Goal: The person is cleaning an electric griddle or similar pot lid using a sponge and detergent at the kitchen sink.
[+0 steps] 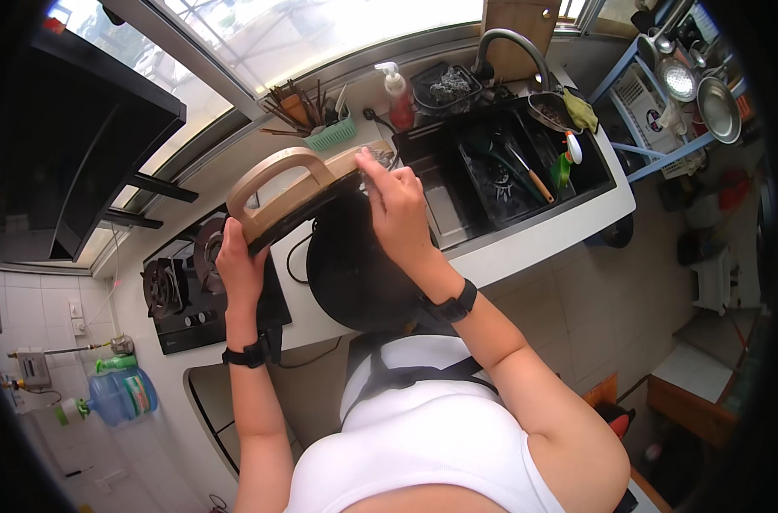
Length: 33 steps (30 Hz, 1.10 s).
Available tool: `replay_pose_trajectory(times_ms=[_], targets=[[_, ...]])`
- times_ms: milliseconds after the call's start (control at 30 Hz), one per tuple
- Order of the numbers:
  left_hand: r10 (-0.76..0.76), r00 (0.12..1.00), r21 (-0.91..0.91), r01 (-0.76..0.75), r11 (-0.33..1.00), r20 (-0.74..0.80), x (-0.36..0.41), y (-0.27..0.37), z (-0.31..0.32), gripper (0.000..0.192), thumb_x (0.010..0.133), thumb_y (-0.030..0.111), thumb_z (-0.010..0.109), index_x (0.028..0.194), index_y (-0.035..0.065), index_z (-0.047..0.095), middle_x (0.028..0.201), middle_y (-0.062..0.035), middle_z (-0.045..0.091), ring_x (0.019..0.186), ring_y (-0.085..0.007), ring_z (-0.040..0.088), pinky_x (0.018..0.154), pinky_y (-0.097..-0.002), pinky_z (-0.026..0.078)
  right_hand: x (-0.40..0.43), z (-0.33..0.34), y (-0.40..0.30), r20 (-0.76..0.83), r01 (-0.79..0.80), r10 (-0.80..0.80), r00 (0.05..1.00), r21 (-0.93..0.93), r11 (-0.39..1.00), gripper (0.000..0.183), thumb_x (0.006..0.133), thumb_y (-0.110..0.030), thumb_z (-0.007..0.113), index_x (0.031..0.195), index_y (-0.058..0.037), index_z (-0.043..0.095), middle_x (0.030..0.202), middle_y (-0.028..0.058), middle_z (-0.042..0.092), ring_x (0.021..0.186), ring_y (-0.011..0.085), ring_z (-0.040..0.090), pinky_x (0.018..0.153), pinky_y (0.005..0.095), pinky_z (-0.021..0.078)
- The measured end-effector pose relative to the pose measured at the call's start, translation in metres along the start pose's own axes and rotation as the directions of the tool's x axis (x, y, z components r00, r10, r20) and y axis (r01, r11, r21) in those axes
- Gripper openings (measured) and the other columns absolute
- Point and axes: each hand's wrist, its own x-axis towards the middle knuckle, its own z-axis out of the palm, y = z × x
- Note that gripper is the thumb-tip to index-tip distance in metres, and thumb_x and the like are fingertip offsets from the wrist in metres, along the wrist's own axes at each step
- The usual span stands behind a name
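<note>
A lid with a tan arched handle [280, 167], seemingly of an electric cooking pan, stands tilted up on edge over the counter. My left hand [243, 260] grips its left end, thumb on the tan rim. At the other end my right hand [398, 205] presses a bunched silvery scrubber [379, 154] against the rim; the fingers partly hide it. Below the lid lies a round black pan or plate [363, 263] near the counter's front edge, and a black cord loops at its left. Whether lid and pan are joined is hidden.
To the right is a black sink [450, 205] with utensils and a spray bottle [565, 163]. Behind stand a soap pump bottle [398, 96], a green basket [331, 133] of chopsticks and a curved faucet [514, 35]. A gas stove [219, 301] lies left, under a black range hood [100, 128].
</note>
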Motion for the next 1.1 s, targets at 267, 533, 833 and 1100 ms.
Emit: replay_pose_trajectory(times_ms=[267,533,833,1100], targets=[[-0.064,0.997,-0.074,0.067,0.995,0.054,0.006,0.002,0.001,0.070,0.071,0.002,0.081,0.129,0.0027,0.043,0.124,-0.0220,0.056,0.108,-0.0475,0.056,0.082,-0.0485,0.049,0.007,0.002,0.022,-0.006,-0.072,0.072,0.997,-0.073,0.995,0.040,0.088,-0.001,0.062,0.128,-0.0073,0.062,0.127,0.0074,0.067,0.080,0.0272,0.054,0.079,0.0373,0.0426],[-0.052,0.997,-0.075,0.056,0.996,0.052,0.004,0.022,-0.011,0.065,0.066,0.002,0.082,0.120,0.0046,0.046,0.113,-0.0187,0.058,0.100,-0.0462,0.058,0.076,-0.0485,0.050,-0.002,0.000,-0.044,-0.010,0.247,-0.247,0.969,-0.043,0.968,0.046,0.075,0.000,0.075,0.119,-0.0106,0.069,0.119,-0.0011,0.071,0.081,0.0186,0.055,0.077,0.0313,0.0416],[-0.030,0.999,-0.163,0.027,0.986,-0.013,0.010,0.029,-0.015,0.062,0.064,0.000,0.082,0.116,0.0085,0.050,0.106,-0.0122,0.059,0.095,-0.0389,0.062,0.074,-0.0453,0.050,-0.009,0.013,-0.068,0.089,0.171,-0.149,0.985,-0.336,0.926,0.050,0.076,-0.004,0.075,0.125,-0.0061,0.066,0.134,0.0026,0.063,0.091,0.0230,0.055,0.085,0.0363,0.0437],[-0.015,0.999,-0.210,0.008,0.978,-0.031,0.011,0.018,-0.012,0.060,0.064,0.001,0.082,0.115,0.0092,0.051,0.102,-0.0121,0.058,0.090,-0.0370,0.062,0.073,-0.0448,0.050,-0.003,0.032,-0.090,0.117,0.289,-0.264,0.957,-0.390,0.874,0.035,0.082,-0.003,0.071,0.116,-0.0071,0.072,0.124,-0.0005,0.069,0.089,0.0210,0.057,0.082,0.0334,0.0438]])
